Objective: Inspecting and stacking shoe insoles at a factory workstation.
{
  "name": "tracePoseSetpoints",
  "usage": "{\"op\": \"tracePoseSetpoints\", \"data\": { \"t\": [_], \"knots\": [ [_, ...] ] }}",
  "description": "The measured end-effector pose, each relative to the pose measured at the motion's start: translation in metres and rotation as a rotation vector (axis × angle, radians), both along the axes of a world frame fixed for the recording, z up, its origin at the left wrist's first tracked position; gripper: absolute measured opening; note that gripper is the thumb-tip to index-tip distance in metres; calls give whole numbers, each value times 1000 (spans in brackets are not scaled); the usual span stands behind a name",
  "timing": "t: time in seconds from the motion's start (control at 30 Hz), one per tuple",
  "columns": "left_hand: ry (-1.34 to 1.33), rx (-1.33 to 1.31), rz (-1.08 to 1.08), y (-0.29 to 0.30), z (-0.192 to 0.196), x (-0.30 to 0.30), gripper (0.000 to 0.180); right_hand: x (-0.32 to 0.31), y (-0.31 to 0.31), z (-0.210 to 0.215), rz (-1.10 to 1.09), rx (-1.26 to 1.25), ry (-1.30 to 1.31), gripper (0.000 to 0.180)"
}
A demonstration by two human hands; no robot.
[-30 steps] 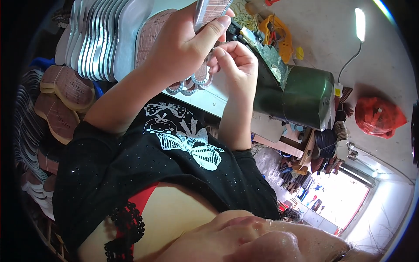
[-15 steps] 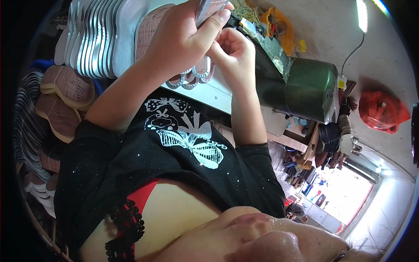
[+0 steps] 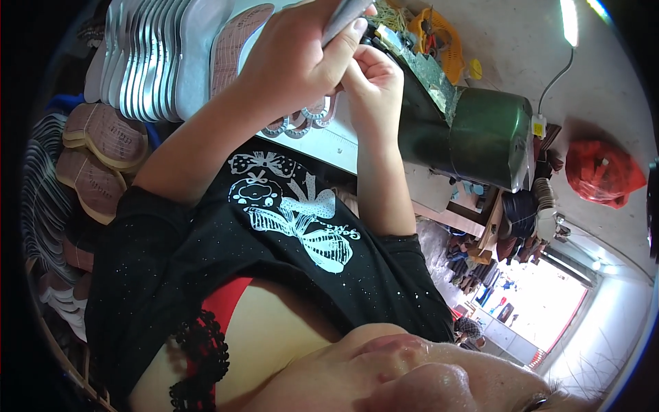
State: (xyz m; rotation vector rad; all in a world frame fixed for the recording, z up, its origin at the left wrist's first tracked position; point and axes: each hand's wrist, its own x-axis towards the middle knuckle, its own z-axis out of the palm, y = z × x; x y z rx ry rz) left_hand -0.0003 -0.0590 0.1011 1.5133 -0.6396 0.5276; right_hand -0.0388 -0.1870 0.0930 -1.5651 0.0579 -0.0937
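My left hand (image 3: 292, 62) is closed on a flat insole (image 3: 343, 19), its thumb pressed along the grey side. The insole's far end runs out at the top edge of the picture. Close beside it, my right hand (image 3: 376, 77) has its fingers curled in, next to the machine's dark part; whatever is in them is hidden. Below my left hand, several insoles with stitched rims (image 3: 316, 110) lie on the white table (image 3: 341, 147). A brown insole (image 3: 237, 41) rests beside a row of grey insoles (image 3: 199, 62).
A green sewing machine (image 3: 487, 137) stands to the right, with a yellow basket (image 3: 446, 44) behind it. Piled brown soles (image 3: 103, 144) are at the left. A red plastic bag (image 3: 604, 175) hangs at the far right. A person (image 3: 469, 329) is in the background.
The insole in my left hand has turned, from showing its printed face to its plain grey side. Both hands have shifted slightly to the right.
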Motion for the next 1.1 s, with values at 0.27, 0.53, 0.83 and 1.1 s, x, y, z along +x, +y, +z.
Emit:
{"op": "tracePoseSetpoints", "data": {
  "t": [0.27, 0.53, 0.83, 1.1],
  "knots": [
    [186, -132, -149, -3, 0, -1, 15, -18, 0, -1, -208, -593, -309, 6],
    [418, -512, -102, 25, 6, 25, 19, -58, -71, 5, -269, -150, 69, 14],
    [905, -504, -676, -24, 0, 23, 28, -34, -8, -9, 240, 419, -6, 25],
    [1012, -500, -530, -54, -21, 40, 23, -8, -13, -26, -88, 408, -20, 29]
  ]
}}
